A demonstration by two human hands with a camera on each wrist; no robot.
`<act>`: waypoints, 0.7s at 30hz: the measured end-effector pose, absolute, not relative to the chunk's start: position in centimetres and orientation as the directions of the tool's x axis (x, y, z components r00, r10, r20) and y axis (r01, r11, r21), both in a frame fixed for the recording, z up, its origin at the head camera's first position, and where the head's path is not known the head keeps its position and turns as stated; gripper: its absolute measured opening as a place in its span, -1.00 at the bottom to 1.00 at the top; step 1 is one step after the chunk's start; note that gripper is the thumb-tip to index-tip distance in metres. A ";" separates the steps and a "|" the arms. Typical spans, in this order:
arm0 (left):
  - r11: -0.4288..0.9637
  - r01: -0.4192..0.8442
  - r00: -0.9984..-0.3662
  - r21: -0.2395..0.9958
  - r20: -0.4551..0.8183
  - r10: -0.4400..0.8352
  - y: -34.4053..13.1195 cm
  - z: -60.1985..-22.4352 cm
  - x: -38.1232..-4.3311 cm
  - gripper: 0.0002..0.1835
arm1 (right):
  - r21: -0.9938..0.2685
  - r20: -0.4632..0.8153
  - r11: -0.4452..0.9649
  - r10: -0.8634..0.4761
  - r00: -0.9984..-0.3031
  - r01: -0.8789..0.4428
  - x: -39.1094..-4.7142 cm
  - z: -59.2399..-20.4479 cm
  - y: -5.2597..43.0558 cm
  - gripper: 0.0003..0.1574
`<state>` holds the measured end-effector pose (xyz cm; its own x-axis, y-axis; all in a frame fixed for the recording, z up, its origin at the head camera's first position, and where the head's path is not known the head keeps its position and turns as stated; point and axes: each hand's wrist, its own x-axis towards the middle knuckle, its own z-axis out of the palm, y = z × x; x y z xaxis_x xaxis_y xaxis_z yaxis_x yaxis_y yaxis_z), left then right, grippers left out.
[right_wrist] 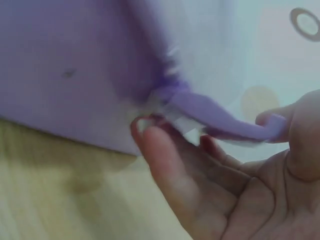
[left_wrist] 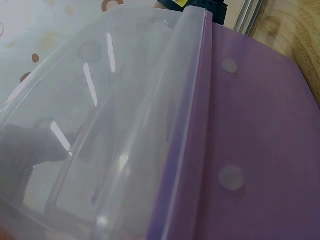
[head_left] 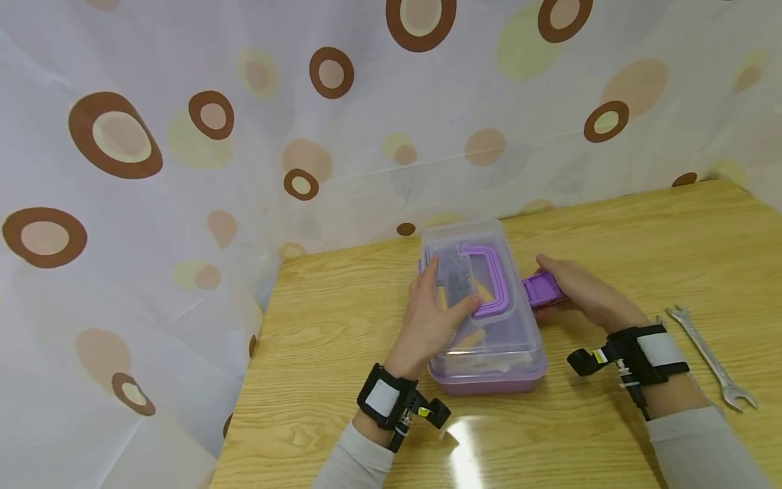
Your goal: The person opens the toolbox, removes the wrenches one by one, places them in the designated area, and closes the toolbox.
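A plastic storage box with a clear lid (head_left: pixel 522 346) and a purple base (head_left: pixel 489 387) sits on the table, its lid down. My left hand (head_left: pixel 427 319) rests on the lid with fingers spread, the thumb near the purple carrying handle (head_left: pixel 497 278). On the box's right side a purple latch (head_left: pixel 542 290) sticks outward. My right hand (head_left: pixel 586 292) holds this latch, thumb at its free end and curled fingers beneath, as the right wrist view shows at the latch (right_wrist: pixel 215 115). Tan pieces show blurrily through the lid. The left wrist view shows the purple base wall (left_wrist: pixel 270 120), with the left hand mostly hidden.
A metal open-ended wrench (head_left: pixel 709 353) lies to the right of my right wrist, with part of another metal tool beside it, mostly hidden by the wrist. The wood-grain table (head_left: pixel 305 380) meets a white curtain (head_left: pixel 366 136) with brown circles behind the box and at the left.
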<state>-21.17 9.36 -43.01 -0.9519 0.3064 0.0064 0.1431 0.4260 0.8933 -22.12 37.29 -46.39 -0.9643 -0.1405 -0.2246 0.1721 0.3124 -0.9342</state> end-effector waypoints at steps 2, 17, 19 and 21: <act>0.430 0.142 -0.952 0.891 0.005 0.305 9.3 -43.0 -21.2 0.09 | -0.939 -0.204 0.310 -0.158 -0.966 0.147 -21.9 -45.9 37.2 -0.10; 0.431 0.136 -0.954 0.892 0.001 0.299 9.4 -43.0 -21.2 0.11 | -0.941 -0.164 0.332 -0.291 -0.943 0.061 -20.8 -43.2 36.6 -0.16; 0.430 0.133 -0.954 0.893 -0.001 0.299 9.4 -43.0 -21.2 0.11 | -0.940 -0.162 0.337 -0.293 -0.942 0.057 -20.7 -43.2 36.5 -0.19; 0.426 0.129 -0.954 0.895 -0.005 0.300 9.5 -43.0 -21.2 0.11 | -0.937 -0.163 0.345 -0.292 -0.942 0.056 -20.7 -43.2 36.5 -0.20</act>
